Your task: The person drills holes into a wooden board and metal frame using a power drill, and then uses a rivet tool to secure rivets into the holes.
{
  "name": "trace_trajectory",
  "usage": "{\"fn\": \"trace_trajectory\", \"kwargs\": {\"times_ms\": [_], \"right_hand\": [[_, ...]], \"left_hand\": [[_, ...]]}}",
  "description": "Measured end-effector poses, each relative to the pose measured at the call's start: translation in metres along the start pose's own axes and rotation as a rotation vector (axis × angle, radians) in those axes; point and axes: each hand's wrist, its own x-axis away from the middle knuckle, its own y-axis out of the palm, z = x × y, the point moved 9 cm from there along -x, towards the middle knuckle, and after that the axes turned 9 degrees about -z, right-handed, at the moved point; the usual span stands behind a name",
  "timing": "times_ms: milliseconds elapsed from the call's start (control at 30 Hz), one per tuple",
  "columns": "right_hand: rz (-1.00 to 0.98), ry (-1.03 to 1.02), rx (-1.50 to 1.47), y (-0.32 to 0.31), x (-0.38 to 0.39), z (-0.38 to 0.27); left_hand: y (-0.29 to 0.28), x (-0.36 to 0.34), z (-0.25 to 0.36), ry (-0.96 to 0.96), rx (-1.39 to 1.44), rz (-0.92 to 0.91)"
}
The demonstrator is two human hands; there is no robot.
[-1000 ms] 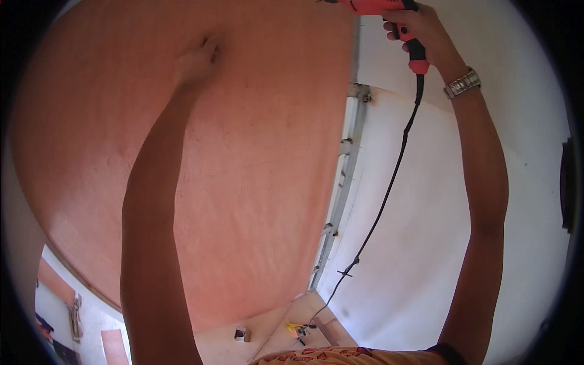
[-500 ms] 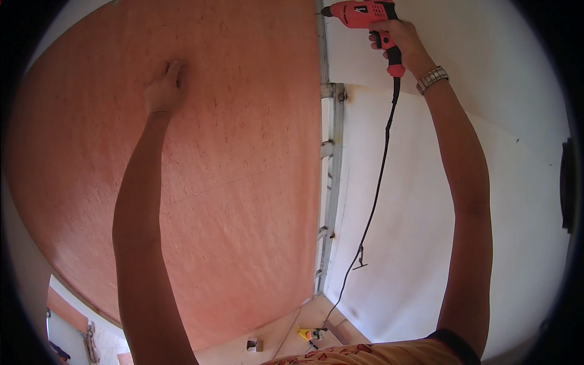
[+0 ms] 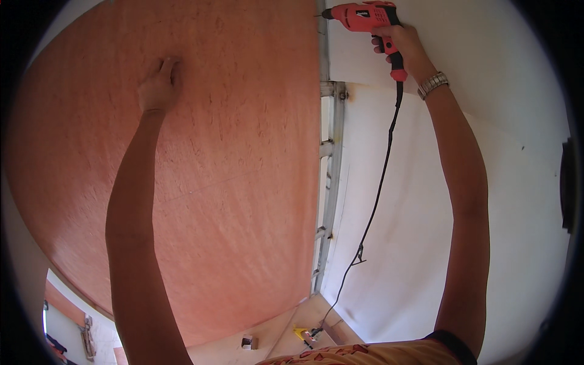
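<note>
Filling most of the left side is a big reddish-brown wooden board [image 3: 243, 182], flat and grainy, with its straight right edge running up and down the middle of the view. Next to it on the right is a wide white wall [image 3: 486, 182]. Between the board and the wall runs a thin grey metal frame [image 3: 328, 182] with small brackets on it. The left hand [image 3: 159, 88] is pressed against the board high up, with its fingers [image 3: 169, 66] bunched together and touching the wood; it holds nothing. The right hand [image 3: 409, 50] is up near the top, and its fingers are wrapped tight around the handle of a red drill [image 3: 365, 17]. The drill points left, and its thin tip sits right at the top of the metal frame, beside the board's edge. A silver watch [image 3: 433, 84] is on the right wrist. A long black cord [image 3: 374, 201] hangs from the bottom of the drill handle and drops down along the wall to the floor [image 3: 292, 322]. Down there lies a small yellow thing [image 3: 300, 333] near the end of the cord, and a small white block [image 3: 246, 342] just left of it.
</note>
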Motion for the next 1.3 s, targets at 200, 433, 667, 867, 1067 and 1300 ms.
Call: {"fn": "trace_trajectory", "kwargs": {"times_ms": [200, 433, 667, 867, 1067, 1300], "right_hand": [[-0.001, -0.026, -0.005, 0.001, 0.005, -0.002], [0.008, -0.022, -0.011, -0.001, 0.006, -0.005], [0.006, -0.025, 0.005, -0.001, 0.006, -0.004], [-0.001, -0.027, 0.006, -0.002, 0.004, 0.0], [-0.024, -0.021, 0.072, 0.0, 0.005, -0.005], [-0.055, -0.057, 0.202, -0.005, 0.001, -0.005]], "left_hand": [[0.0, 0.001, 0.005, 0.031, -0.005, 0.033], [-0.006, 0.001, 0.007, 0.029, -0.018, 0.068], [-0.01, 0.004, 0.009, 0.053, -0.014, 0.105], [-0.012, 0.003, 0.014, 0.068, 0.015, 0.119], [-0.009, 0.002, 0.008, 0.078, -0.003, 0.149], [0.017, -0.002, 0.012, 0.021, 0.109, 0.043]]}}
